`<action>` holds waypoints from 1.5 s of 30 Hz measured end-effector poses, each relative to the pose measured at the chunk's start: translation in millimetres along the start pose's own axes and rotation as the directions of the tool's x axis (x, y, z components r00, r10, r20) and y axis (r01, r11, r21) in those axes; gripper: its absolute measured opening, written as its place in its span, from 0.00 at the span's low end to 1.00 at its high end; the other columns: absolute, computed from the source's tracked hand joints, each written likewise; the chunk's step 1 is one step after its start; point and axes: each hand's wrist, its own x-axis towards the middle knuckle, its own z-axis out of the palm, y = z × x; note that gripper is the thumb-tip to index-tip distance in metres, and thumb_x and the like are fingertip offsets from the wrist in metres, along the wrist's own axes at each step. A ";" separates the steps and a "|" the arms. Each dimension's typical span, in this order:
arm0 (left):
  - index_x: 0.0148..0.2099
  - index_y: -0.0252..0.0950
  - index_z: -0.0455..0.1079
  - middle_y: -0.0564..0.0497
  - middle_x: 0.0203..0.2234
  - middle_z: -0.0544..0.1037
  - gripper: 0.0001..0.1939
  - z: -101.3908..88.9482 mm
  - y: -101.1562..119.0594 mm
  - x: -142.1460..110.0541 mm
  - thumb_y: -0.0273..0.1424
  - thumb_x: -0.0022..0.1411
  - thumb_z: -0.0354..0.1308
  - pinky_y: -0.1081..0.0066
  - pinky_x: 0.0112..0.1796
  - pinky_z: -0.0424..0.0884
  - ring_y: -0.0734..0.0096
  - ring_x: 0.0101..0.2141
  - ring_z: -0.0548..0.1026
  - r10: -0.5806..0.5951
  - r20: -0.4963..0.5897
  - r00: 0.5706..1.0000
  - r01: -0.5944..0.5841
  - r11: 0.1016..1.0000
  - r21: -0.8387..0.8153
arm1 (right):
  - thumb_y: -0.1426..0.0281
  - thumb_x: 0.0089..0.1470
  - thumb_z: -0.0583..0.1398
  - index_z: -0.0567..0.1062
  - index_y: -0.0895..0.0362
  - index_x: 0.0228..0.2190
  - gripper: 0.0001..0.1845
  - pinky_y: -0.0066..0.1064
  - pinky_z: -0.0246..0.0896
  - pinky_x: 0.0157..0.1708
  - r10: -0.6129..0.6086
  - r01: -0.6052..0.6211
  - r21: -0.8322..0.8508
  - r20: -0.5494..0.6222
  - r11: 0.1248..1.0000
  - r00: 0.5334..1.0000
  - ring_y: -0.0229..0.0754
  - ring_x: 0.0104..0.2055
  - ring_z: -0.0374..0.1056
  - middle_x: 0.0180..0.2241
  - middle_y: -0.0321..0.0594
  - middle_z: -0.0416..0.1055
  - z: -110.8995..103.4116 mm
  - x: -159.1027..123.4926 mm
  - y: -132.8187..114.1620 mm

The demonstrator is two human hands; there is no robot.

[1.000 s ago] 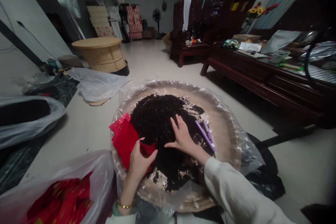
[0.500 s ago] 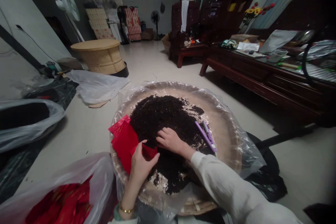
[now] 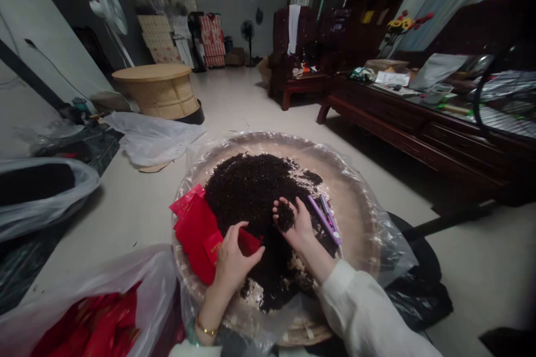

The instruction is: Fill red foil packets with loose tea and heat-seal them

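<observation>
A round woven tray (image 3: pixel 360 201) lined with clear plastic holds a big heap of dark loose tea leaves (image 3: pixel 247 189). My left hand (image 3: pixel 234 262) grips a small red packet (image 3: pixel 248 241) at the heap's near left edge, holding its mouth up. Beside it, my right hand (image 3: pixel 295 223) is turned palm up and cupped around a scoop of the dark leaves, just right of the packet. A stack of red packets (image 3: pixel 190 223) lies on the tray's left rim. A purple tool (image 3: pixel 324 216) rests on the tray to the right of my right hand.
A clear bag of red packets (image 3: pixel 96 318) sits at lower left. A plastic-lined container (image 3: pixel 42 189) is at far left, with crumpled plastic sheet (image 3: pixel 154 136) and a round wooden table (image 3: pixel 157 89) beyond. A long dark wooden table (image 3: pixel 427 122) runs along the right.
My right hand went from lying flat on the heap to gathering leaves, then turned palm up with a scoop. My left hand lifted and opened the red packet slightly toward it.
</observation>
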 end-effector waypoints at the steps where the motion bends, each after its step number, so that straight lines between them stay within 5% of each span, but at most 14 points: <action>1: 0.51 0.35 0.62 0.46 0.42 0.71 0.27 1.6 1.4 0.4 0.38 0.51 0.63 0.63 0.43 0.71 0.63 0.43 0.72 0.000 0.009 1.000 0.000 1.000 0.000 | 0.61 0.64 0.46 0.70 0.62 0.31 0.21 0.27 0.56 0.23 0.061 -0.062 0.093 0.021 0.994 0.998 0.38 0.25 0.64 0.26 0.41 0.69 -0.2 -3.3 -2.8; 7: 0.51 0.35 0.62 0.46 0.43 0.70 0.27 11.1 9.4 2.1 0.37 0.50 0.63 0.64 0.43 0.70 0.64 0.43 0.71 -0.021 0.080 0.997 0.022 1.000 -0.005 | 0.58 0.64 0.43 0.72 0.66 0.35 0.27 0.33 0.65 0.34 0.036 -0.056 0.226 0.091 0.973 0.995 0.47 0.38 0.71 0.35 0.50 0.72 3.0 -20.4 -10.2; 13: 0.51 0.34 0.64 0.46 0.44 0.71 0.28 14.2 20.3 5.0 0.35 0.48 0.64 0.62 0.46 0.68 0.62 0.46 0.70 -0.057 0.106 0.993 0.059 0.998 -0.009 | 0.53 0.62 0.44 0.76 0.63 0.31 0.32 0.34 0.63 0.44 -0.099 0.084 0.080 0.210 0.993 0.973 0.44 0.40 0.71 0.36 0.48 0.73 18.6 -40.8 -5.2; 17: 0.53 0.32 0.63 0.43 0.46 0.70 0.31 12.6 24.6 6.8 0.36 0.47 0.64 0.59 0.48 0.66 0.57 0.48 0.69 -0.154 0.149 0.977 0.157 0.988 -0.010 | 0.42 0.54 0.48 0.78 0.61 0.34 0.36 0.40 0.56 0.55 -0.220 0.339 -0.185 0.470 0.923 0.855 0.47 0.46 0.69 0.41 0.49 0.73 16.9 -43.1 6.8; 22: 0.54 0.32 0.62 0.41 0.49 0.69 0.34 15.0 20.3 6.9 0.37 0.44 0.65 0.56 0.50 0.65 0.54 0.50 0.68 -0.177 0.109 0.978 0.182 0.983 -0.035 | 0.41 0.57 0.38 0.74 0.59 0.47 0.43 0.42 0.42 0.63 -0.173 0.546 -0.311 0.730 0.778 0.661 0.46 0.60 0.57 0.52 0.47 0.66 8.5 -40.6 7.4; 25: 0.55 0.32 0.61 0.41 0.51 0.68 0.37 18.9 17.4 5.8 0.37 0.43 0.66 0.56 0.51 0.64 0.55 0.51 0.68 -0.192 0.059 0.980 0.196 0.979 -0.053 | 0.47 0.61 0.44 0.71 0.57 0.50 0.33 0.42 0.46 0.61 -0.196 0.740 -0.422 0.786 0.524 0.587 0.45 0.59 0.57 0.54 0.46 0.64 0.4 -42.0 2.3; 28: 0.57 0.31 0.60 0.41 0.48 0.70 0.37 20.5 19.1 4.4 0.34 0.44 0.63 0.57 0.49 0.66 0.58 0.47 0.70 -0.245 0.029 0.969 0.246 0.967 -0.067 | 0.56 0.53 0.60 0.75 0.54 0.43 0.19 0.45 0.54 0.52 -0.230 0.841 -0.540 0.823 -0.035 0.520 0.50 0.51 0.60 0.47 0.46 0.67 -10.4 -42.2 3.9; 30: 0.57 0.30 0.60 0.41 0.45 0.71 0.36 18.8 21.8 3.9 0.33 0.45 0.62 0.58 0.47 0.67 0.59 0.45 0.70 -0.249 0.037 0.968 0.252 0.965 -0.074 | 0.63 0.50 0.63 0.77 0.55 0.38 0.13 0.43 0.56 0.46 -0.194 0.809 -0.522 0.852 -0.269 0.486 0.49 0.46 0.61 0.42 0.45 0.68 -16.7 -39.4 7.6; 32: 0.57 0.31 0.61 0.41 0.45 0.71 0.36 14.4 23.5 4.0 0.35 0.44 0.63 0.58 0.47 0.66 0.58 0.45 0.70 -0.242 0.063 0.968 0.247 0.967 -0.069 | 0.68 0.52 0.61 0.76 0.57 0.34 0.07 0.37 0.59 0.41 -0.168 0.814 -0.518 0.856 -0.265 0.489 0.44 0.40 0.63 0.38 0.44 0.69 -20.2 -34.0 9.2; 34: 0.55 0.32 0.64 0.42 0.45 0.71 0.37 8.2 22.9 5.0 0.37 0.42 0.66 0.58 0.48 0.65 0.57 0.46 0.69 -0.264 0.136 0.955 0.278 0.956 -0.099 | 0.70 0.55 0.59 0.75 0.60 0.30 0.06 0.30 0.59 0.35 -0.186 0.830 -0.541 0.837 -0.139 0.514 0.38 0.34 0.64 0.32 0.42 0.68 -20.8 -27.5 6.3; 40: 0.42 0.29 0.68 0.45 0.37 0.75 0.23 -4.3 16.5 8.1 0.39 0.46 0.63 0.67 0.40 0.68 0.63 0.37 0.73 -0.297 0.495 0.817 0.524 0.739 -0.423 | 0.65 0.56 0.57 0.76 0.59 0.35 0.12 0.29 0.60 0.33 -0.140 0.794 -0.602 0.782 0.084 0.608 0.38 0.33 0.66 0.32 0.42 0.69 -19.9 -18.0 -9.6; 45: 0.43 0.29 0.64 0.46 0.37 0.74 0.25 2.5 20.4 5.9 0.38 0.45 0.63 0.67 0.41 0.69 0.65 0.38 0.73 -0.324 0.471 0.821 0.556 0.642 -0.529 | 0.63 0.54 0.59 0.74 0.59 0.37 0.13 0.29 0.60 0.33 -0.258 0.825 -0.565 0.801 -0.026 0.540 0.39 0.36 0.64 0.37 0.44 0.67 -21.0 -23.8 -7.2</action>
